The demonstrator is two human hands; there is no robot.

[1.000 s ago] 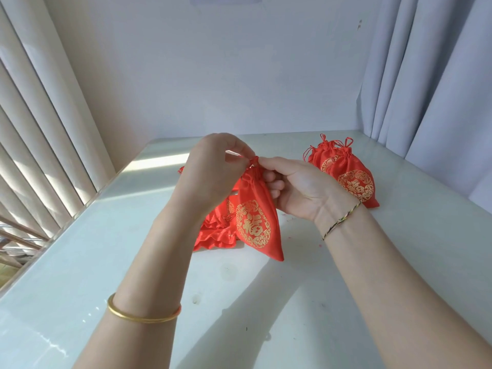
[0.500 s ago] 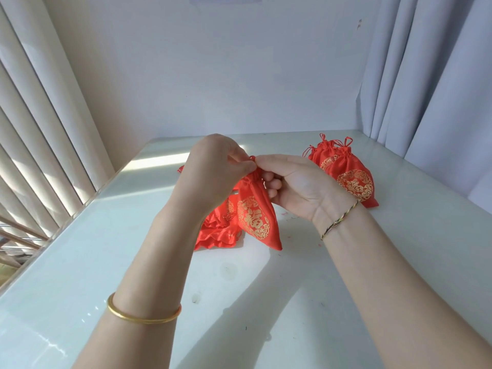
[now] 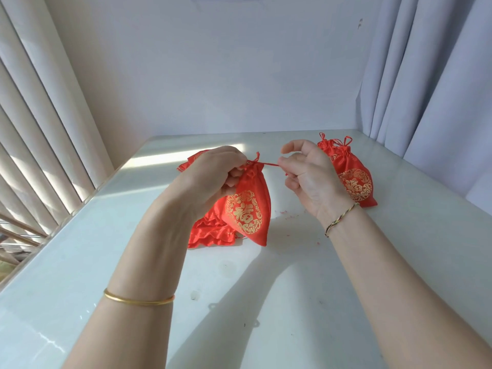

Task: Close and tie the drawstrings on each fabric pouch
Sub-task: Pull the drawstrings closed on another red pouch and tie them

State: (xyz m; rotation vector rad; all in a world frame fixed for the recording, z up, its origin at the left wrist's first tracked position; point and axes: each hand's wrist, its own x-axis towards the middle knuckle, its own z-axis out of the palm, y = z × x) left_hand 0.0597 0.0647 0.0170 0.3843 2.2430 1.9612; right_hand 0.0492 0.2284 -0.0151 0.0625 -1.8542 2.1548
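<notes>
Slack red pouches lying heaped on the tabletop, behind the left wrist. Left hand raised, fingers curled and pinching the gathered neck of the held pouch. The pouch is hanging off that pinch, long axis running down and slightly right, bottom corner low by the tabletop; contact unclear. Drawstring stretching sideways from the neck to the right hand, which is pinching the cord end between two fingertips, one digit sticking up free. Cord lying left-right between the hands, so cinching is probably calling for a rightward pull, left hand anchoring. Closed pouches sitting behind the right hand, necks drawn in.
</notes>
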